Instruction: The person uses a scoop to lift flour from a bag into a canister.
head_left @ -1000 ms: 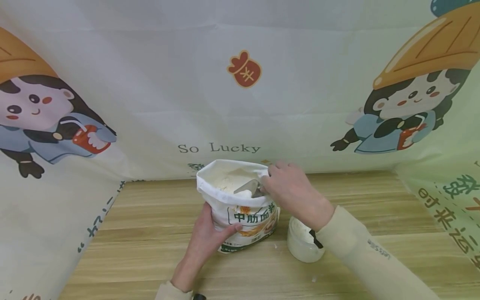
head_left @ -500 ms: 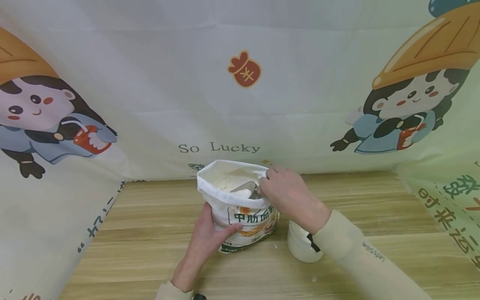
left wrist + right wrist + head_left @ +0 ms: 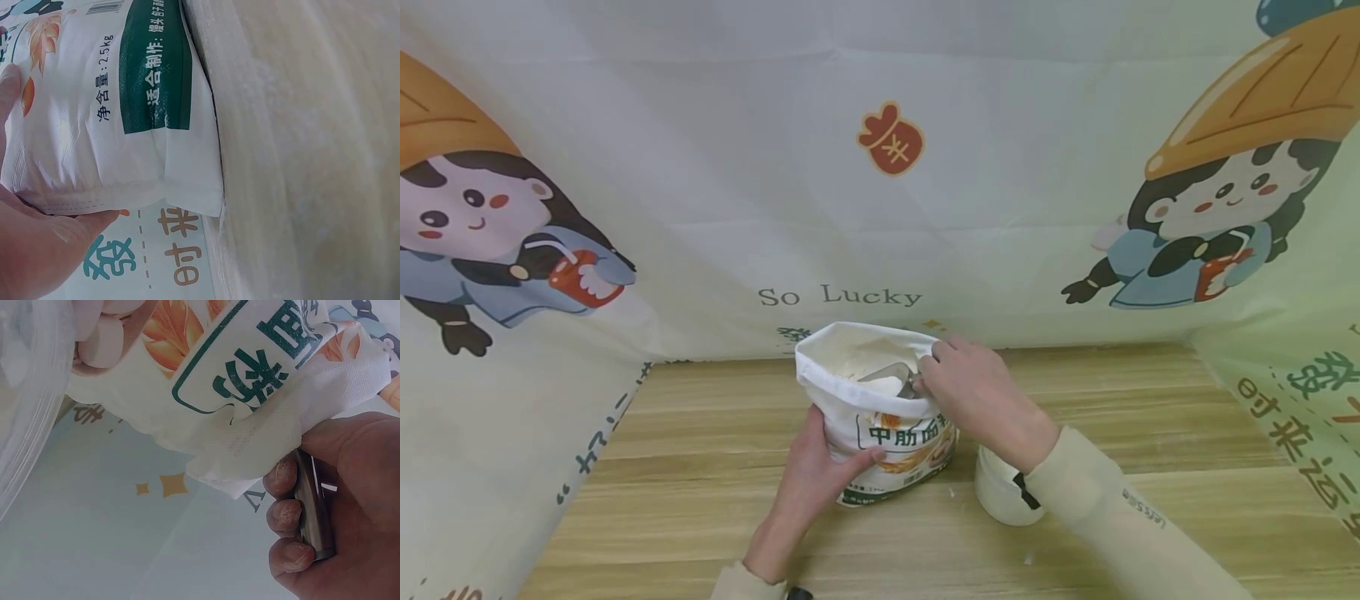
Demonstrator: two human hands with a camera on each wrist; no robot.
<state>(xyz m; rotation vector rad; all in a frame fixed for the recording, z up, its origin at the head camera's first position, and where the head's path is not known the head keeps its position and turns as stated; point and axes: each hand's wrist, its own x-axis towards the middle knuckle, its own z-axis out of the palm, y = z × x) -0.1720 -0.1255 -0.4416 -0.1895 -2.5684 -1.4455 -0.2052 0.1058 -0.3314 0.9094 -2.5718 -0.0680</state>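
Observation:
A white flour bag (image 3: 887,446) with a rolled-down rim stands on the table, its mouth facing up and pale flour inside. My left hand (image 3: 812,471) grips the bag's left side, thumb across the printed front; the other fingers are mostly hidden behind it. In the bag's mouth sits a metal scoop (image 3: 889,377) heaped with white flour. My right hand (image 3: 981,400) holds the scoop at the bag's right rim. The right wrist view shows its fingers curled round the metal handle (image 3: 315,515), beside the folded cloth rim.
Under my right wrist stands a round clear jar (image 3: 1003,498) with pale contents, partly covered by my sleeve. White specks lie on the wooden table (image 3: 700,483) near it. A printed cloth backdrop (image 3: 1037,208) rises behind and at both sides.
My right hand has moved slightly down and left with the scoop, which now sits a little further left in the bag. My left hand has stayed on the bag.

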